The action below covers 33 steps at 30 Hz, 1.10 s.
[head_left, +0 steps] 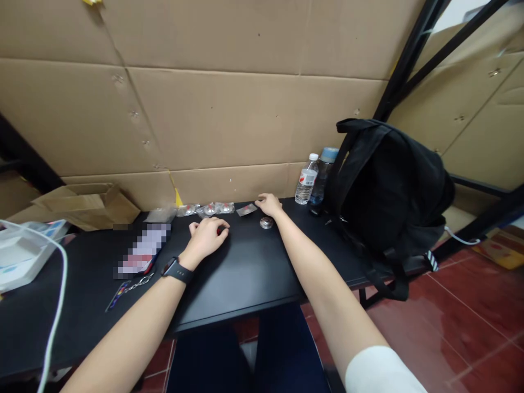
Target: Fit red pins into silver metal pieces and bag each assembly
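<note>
"Two bare hands at the bench. States, quick?"

"Left hand: fingers curled round a small dark-red object; pinched or only touched, can't tell. Right hand: fingers partly bent beside a flat small packet; fingertip contact unclear, grip can't tell."

"Positions?"

"Red object under left thumb and forefinger. Flat packet between the hands, nearer the right, toward the cardboard wall. Round shiny piece on the bench just below the right hand, beside the wrist. Clear packets in a row left of the flat one."

"Handling tips?"

"My call: take the flat packet by one edge, thumb and forefinger; slide it if it won't lift. Keep the right wrist high so it doesn't knock the round piece. Light left pinch, small thing could skid."

"Any text?"

"Nothing legible. Water bottle: white-and-red label, brand too small. Clear packets: red marks, unreadable. Phone screen pixelated. Key tag: coloured print, no words. White box: blue patches. Backpack: no logo I can make out."
</note>
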Tool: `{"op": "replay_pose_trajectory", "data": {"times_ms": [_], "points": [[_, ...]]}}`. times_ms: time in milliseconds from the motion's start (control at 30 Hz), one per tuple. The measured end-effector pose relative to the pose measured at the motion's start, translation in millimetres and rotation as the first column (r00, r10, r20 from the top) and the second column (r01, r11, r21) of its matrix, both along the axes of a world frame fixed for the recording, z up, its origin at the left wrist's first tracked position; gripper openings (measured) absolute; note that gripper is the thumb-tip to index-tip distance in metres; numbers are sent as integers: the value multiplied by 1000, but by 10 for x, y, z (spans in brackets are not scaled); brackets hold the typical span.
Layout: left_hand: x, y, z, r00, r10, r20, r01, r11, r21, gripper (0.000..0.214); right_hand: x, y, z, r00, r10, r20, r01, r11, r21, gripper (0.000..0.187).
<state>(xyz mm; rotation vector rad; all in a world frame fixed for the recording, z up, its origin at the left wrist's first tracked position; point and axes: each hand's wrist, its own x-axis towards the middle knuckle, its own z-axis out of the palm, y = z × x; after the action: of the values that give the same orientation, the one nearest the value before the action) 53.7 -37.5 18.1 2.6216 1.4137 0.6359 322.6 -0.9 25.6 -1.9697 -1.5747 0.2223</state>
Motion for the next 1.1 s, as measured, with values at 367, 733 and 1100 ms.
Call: {"op": "replay_pose_trajectory", "data": {"times_ms": [367,733,1100], "points": [[9,-115,29,987,-130,91,126,991,50,22,935,-809,-50,789,-324,522,489,845,-215,41],[-12,-112,23,973,-168,161,165,986,32,18,1095,-874,-125,756,-384,530,544,819,-182,39],[0,-112,-4,925,-260,278,242,965,97,42,80,-655,276,882,449,141,-468,869,161,34]]}}
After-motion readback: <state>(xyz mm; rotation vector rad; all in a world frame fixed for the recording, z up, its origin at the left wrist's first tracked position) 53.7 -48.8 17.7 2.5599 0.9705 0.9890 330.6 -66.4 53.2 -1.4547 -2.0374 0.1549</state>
